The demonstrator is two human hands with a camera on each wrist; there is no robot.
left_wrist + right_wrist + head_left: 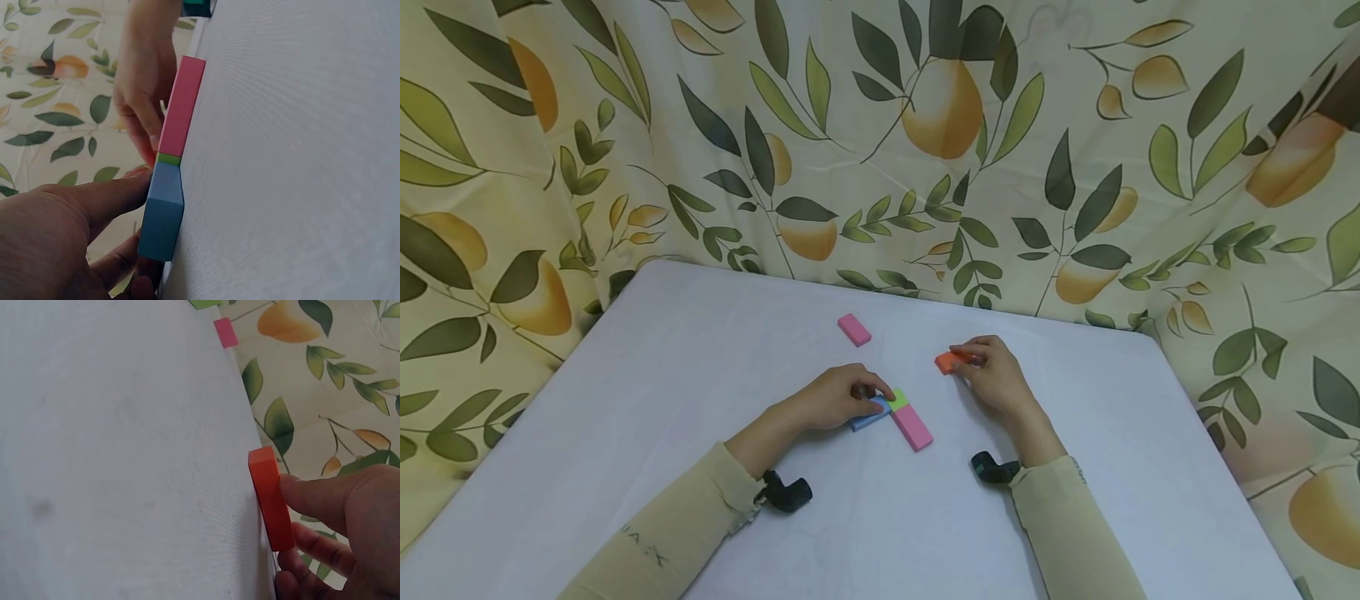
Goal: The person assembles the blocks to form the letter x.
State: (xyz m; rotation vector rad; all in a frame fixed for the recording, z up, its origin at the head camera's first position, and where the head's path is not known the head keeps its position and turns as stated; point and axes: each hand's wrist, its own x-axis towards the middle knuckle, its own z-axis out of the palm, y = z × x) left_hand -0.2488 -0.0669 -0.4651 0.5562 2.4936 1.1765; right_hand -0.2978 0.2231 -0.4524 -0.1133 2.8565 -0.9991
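My left hand [842, 397] holds a blue block [869, 418] lying on the white table, thumb and fingers about it. The blue block's end meets a green block [898, 400], which adjoins a long pink block [913, 428]. In the left wrist view the blue block [160, 225] lines up with the green [169, 159] and pink [183, 106] ones. Farther right, my right hand [996, 375] pinches an orange block [950, 362] between thumb and fingers. The right wrist view shows this orange block [271, 499] at the table surface; I cannot tell whether it touches.
Another pink block [853, 330] lies alone toward the table's back edge. Behind the white table [700, 333] hangs a curtain [880, 192] printed with fruit and leaves. A small black device sits at each wrist, the left one [787, 493] and the right one [994, 468].
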